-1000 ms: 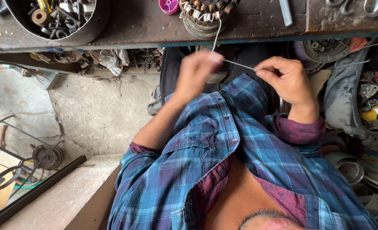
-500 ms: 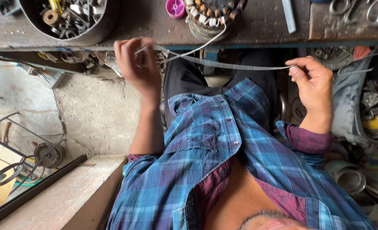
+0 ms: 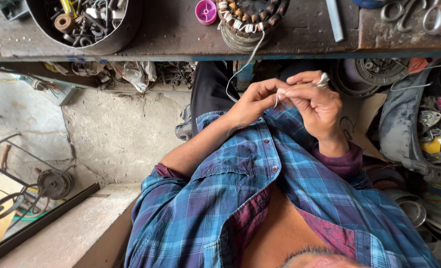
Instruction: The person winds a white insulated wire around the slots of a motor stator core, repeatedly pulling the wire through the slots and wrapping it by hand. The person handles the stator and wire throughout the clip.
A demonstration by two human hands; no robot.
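Observation:
A round motor stator [image 3: 250, 20] with copper windings stands at the edge of the worn workbench [image 3: 300, 39]. A thin white strip [image 3: 245, 62] runs down from it to my hands. My left hand [image 3: 253, 101] and my right hand [image 3: 317, 106] meet in front of my chest, above my blue checked shirt. Both pinch the end of the strip between their fingertips, the fingers of one hand touching those of the other. There is a ring on my right hand.
A dark metal bowl [image 3: 89, 22] full of metal scraps, a pink cap [image 3: 206, 11] and scissors [image 3: 419, 12] lie on the bench. Below it are a concrete floor [image 3: 111, 134], a wire frame [image 3: 12, 193] at left and cluttered parts [image 3: 424, 129] at right.
Half a second ago my hands were spread wide apart with the strip stretched between them. They have come back together in front of my chest.

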